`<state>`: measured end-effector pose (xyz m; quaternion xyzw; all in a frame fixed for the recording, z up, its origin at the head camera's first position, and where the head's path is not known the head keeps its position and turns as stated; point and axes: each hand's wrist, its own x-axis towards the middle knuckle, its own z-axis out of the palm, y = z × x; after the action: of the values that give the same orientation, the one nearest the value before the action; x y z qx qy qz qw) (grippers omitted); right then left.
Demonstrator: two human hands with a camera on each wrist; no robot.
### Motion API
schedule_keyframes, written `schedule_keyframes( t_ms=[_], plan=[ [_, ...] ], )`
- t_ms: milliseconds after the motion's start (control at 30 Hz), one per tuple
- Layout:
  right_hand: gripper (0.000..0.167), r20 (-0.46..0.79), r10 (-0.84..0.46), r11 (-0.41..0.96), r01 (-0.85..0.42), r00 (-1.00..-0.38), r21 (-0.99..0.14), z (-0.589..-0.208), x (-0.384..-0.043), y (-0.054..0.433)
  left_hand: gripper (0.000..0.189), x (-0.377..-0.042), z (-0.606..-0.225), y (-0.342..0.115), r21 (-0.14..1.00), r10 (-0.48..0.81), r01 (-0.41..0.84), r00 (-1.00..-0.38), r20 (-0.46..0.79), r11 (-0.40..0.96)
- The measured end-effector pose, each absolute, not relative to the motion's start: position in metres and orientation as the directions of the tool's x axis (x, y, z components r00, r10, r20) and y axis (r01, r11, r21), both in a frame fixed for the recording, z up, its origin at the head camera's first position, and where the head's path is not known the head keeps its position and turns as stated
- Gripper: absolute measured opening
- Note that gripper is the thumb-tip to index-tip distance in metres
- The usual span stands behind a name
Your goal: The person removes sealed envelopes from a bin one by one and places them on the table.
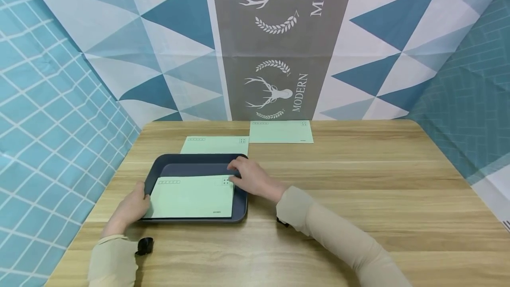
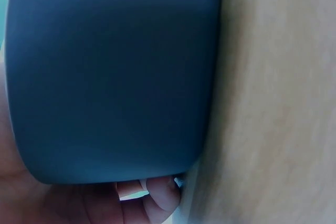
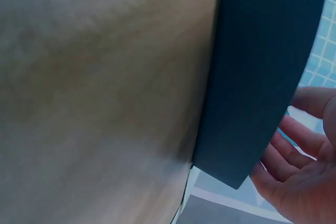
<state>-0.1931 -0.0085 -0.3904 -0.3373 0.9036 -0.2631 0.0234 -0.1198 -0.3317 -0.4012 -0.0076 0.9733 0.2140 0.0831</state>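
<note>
A dark blue-grey tray (image 1: 240, 207) lies at the left of the table. Inside it is a pale green envelope (image 1: 191, 198), with a row of small boxes at its top left and a stamp square at its top right. At the tray's left end my left hand (image 1: 131, 203) grips the wall, some fingers curled by its outer side in the left wrist view. My right hand (image 1: 253, 178) reaches over the right wall near the far corner. Its loosely bent fingers (image 3: 283, 156) show beyond the rim, and the thumb is close to the envelope's stamp corner.
Behind the tray lies another green envelope (image 1: 215, 144), partly covered by the tray's far rim. A further green envelope (image 1: 281, 132) rests at the table's back edge against the patterned backdrop (image 1: 275, 48). Wooden tabletop (image 1: 358, 180) extends to the right.
</note>
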Motion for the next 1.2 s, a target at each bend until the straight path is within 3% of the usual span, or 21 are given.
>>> schedule_keyframes(
  t_ms=[433, 600, 833, 1200],
  plan=[
    [0.076, -0.061, -0.698, 0.706, -0.67, -0.714, -0.232, -0.399, -0.19, -0.016, 0.029, -0.118, -0.398, -0.331, 0.419, 0.022, -0.056, -0.984, -0.179, 0.906],
    [0.089, -0.077, -0.697, 0.714, -0.681, -0.712, -0.162, -0.401, -0.189, -0.016, 0.029, -0.119, -0.399, -0.331, 0.422, 0.025, -0.053, -0.984, -0.178, 0.905],
    [0.088, -0.08, -0.692, 0.72, -0.677, -0.718, -0.156, -0.401, -0.19, -0.017, 0.038, -0.119, -0.399, -0.331, 0.416, 0.02, -0.066, -0.979, -0.2, 0.907],
    [0.077, -0.013, -0.668, 0.712, -0.633, -0.744, -0.304, -0.402, -0.191, -0.016, 0.032, -0.12, -0.4, -0.33, 0.417, 0.01, -0.07, -0.982, -0.188, 0.906]
  ],
)
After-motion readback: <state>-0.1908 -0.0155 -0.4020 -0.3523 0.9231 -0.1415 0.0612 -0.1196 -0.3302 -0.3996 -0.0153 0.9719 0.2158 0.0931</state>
